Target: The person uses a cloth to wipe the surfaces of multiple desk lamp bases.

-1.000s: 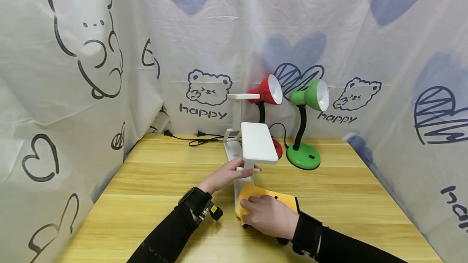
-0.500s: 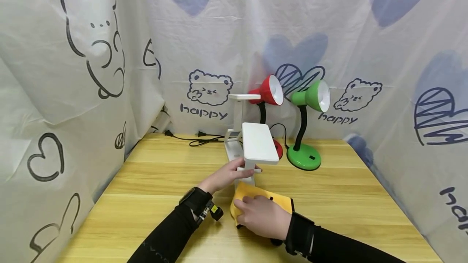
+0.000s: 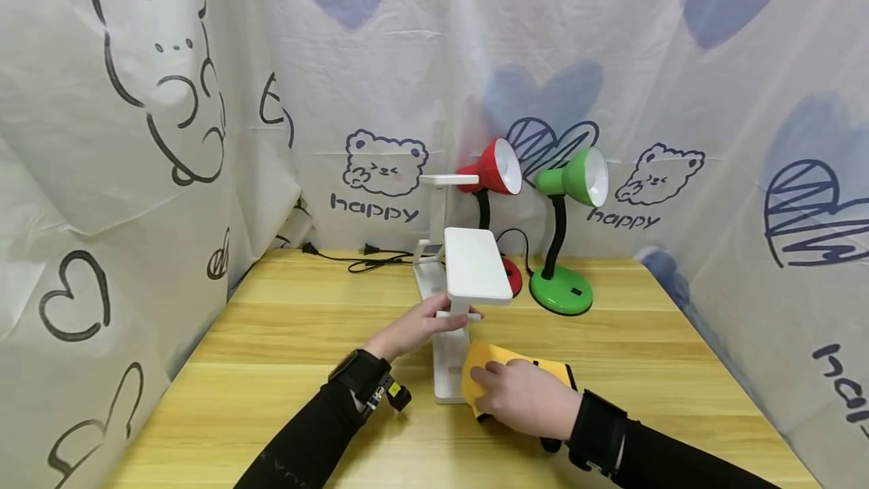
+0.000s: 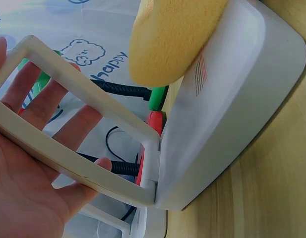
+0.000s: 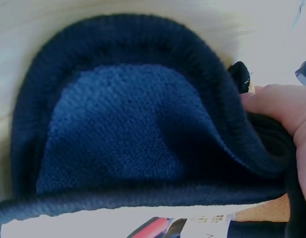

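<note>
A white folding desk lamp (image 3: 478,266) with a flat rectangular head stands at the table's middle. My left hand (image 3: 417,327) grips its frame-like arm (image 4: 83,87); in the left wrist view the fingers lie behind the frame. In my right hand (image 3: 532,402) is a bunched cloth (image 3: 483,361), yellow with dark edging, at the right side of the lamp's base (image 3: 448,372). The left wrist view has the yellow cloth (image 4: 175,39) against or just above the base. Its dark blue face (image 5: 123,124) fills the right wrist view.
Behind stand another white lamp (image 3: 437,210), a red lamp (image 3: 498,168) and a green lamp (image 3: 560,299). Black cords with plugs (image 3: 372,261) lie at the back left of the wooden table (image 3: 305,323). A printed curtain (image 3: 380,81) surrounds it.
My right hand and the cloth moved left over the front of the lamp's base, then back right, leaving the base in sight. The left hand keeps its hold on the arm.
</note>
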Action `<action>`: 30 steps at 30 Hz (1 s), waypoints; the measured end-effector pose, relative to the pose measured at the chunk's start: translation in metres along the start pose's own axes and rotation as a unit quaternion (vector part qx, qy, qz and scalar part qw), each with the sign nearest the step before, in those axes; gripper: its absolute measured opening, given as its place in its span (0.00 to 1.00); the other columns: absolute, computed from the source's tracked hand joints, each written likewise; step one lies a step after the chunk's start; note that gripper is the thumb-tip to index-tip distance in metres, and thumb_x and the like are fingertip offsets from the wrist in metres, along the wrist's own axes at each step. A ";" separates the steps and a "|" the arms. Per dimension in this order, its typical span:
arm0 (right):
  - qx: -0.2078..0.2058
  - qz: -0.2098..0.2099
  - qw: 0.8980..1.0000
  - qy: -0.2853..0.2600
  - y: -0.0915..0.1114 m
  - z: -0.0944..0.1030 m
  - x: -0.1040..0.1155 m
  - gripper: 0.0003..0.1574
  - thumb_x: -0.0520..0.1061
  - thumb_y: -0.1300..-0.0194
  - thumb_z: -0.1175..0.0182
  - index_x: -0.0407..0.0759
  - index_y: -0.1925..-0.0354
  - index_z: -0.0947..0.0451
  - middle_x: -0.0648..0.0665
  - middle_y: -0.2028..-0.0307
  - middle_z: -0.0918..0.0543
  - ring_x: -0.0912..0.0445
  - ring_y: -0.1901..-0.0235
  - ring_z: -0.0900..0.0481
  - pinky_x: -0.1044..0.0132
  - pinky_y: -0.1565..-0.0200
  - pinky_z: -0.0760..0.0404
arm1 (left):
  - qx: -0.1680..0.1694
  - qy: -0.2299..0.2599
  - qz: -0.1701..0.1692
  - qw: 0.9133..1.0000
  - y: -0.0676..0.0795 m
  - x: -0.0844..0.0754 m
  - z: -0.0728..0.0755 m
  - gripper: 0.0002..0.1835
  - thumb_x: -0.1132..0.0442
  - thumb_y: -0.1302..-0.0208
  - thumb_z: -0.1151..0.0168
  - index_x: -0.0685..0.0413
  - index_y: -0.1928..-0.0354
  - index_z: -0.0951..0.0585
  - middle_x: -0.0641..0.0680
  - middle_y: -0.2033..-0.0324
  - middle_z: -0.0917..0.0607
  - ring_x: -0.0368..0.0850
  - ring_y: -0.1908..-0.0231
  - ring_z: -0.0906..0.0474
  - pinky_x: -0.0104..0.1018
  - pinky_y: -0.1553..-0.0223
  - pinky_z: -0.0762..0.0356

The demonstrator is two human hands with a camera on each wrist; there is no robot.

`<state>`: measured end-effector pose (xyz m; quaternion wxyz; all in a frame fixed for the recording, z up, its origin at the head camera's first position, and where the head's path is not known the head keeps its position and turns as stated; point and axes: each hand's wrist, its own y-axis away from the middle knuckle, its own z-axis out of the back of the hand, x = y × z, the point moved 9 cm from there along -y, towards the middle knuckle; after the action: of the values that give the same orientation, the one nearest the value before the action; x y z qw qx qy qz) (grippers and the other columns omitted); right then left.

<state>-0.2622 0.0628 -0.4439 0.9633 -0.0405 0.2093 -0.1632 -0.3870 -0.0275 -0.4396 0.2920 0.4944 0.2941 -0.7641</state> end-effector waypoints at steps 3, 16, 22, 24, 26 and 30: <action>-0.004 -0.002 1.000 -0.007 0.002 -0.001 -0.001 0.07 0.47 0.43 0.30 0.63 0.68 0.15 0.53 0.66 0.28 0.60 0.75 0.33 0.73 0.79 0.31 | -0.002 -0.002 -0.001 1.000 0.000 0.000 0.001 0.20 0.45 0.29 0.48 0.28 0.37 0.29 0.40 0.42 0.23 0.42 0.39 0.31 0.51 0.39 0.34; -0.015 0.008 0.998 0.059 -0.028 0.001 0.018 0.07 0.49 0.37 0.36 0.63 0.72 0.17 0.53 0.65 0.29 0.59 0.76 0.35 0.71 0.83 0.42 | 0.003 0.003 -0.010 1.000 0.002 -0.003 0.000 0.22 0.45 0.29 0.47 0.27 0.35 0.32 0.40 0.42 0.22 0.41 0.38 0.31 0.50 0.38 0.35; -0.006 0.012 0.999 0.053 -0.051 -0.002 0.028 0.07 0.52 0.34 0.38 0.64 0.70 0.17 0.53 0.64 0.30 0.60 0.75 0.34 0.69 0.82 0.45 | 0.003 0.007 -0.017 1.000 0.002 -0.006 -0.001 0.22 0.47 0.28 0.48 0.26 0.34 0.32 0.40 0.42 0.22 0.40 0.39 0.30 0.49 0.40 0.33; -0.015 0.012 0.999 0.044 -0.055 -0.002 0.030 0.08 0.51 0.34 0.39 0.63 0.69 0.17 0.53 0.64 0.29 0.60 0.74 0.34 0.70 0.82 0.45 | 0.005 0.007 -0.018 1.000 0.002 -0.005 -0.001 0.22 0.46 0.29 0.47 0.26 0.34 0.33 0.40 0.42 0.22 0.40 0.39 0.29 0.49 0.40 0.33; -0.020 0.012 0.999 0.042 -0.055 -0.001 0.030 0.07 0.51 0.33 0.39 0.63 0.69 0.16 0.53 0.64 0.28 0.60 0.74 0.34 0.70 0.82 0.45 | 0.006 0.003 -0.018 1.000 0.002 -0.003 -0.001 0.23 0.45 0.29 0.47 0.26 0.34 0.32 0.40 0.42 0.22 0.40 0.39 0.29 0.49 0.40 0.33; -0.007 0.011 0.999 0.045 -0.051 -0.002 0.027 0.05 0.54 0.34 0.38 0.65 0.67 0.17 0.52 0.65 0.30 0.60 0.76 0.35 0.70 0.83 0.45 | 0.008 0.002 -0.017 1.000 0.001 -0.002 0.000 0.23 0.45 0.29 0.47 0.28 0.34 0.33 0.41 0.41 0.22 0.41 0.38 0.30 0.49 0.39 0.34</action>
<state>-0.2545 0.0058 -0.4485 0.9541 -0.0378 0.2545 -0.1532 -0.3851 -0.0280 -0.4378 0.2744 0.4930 0.2968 -0.7704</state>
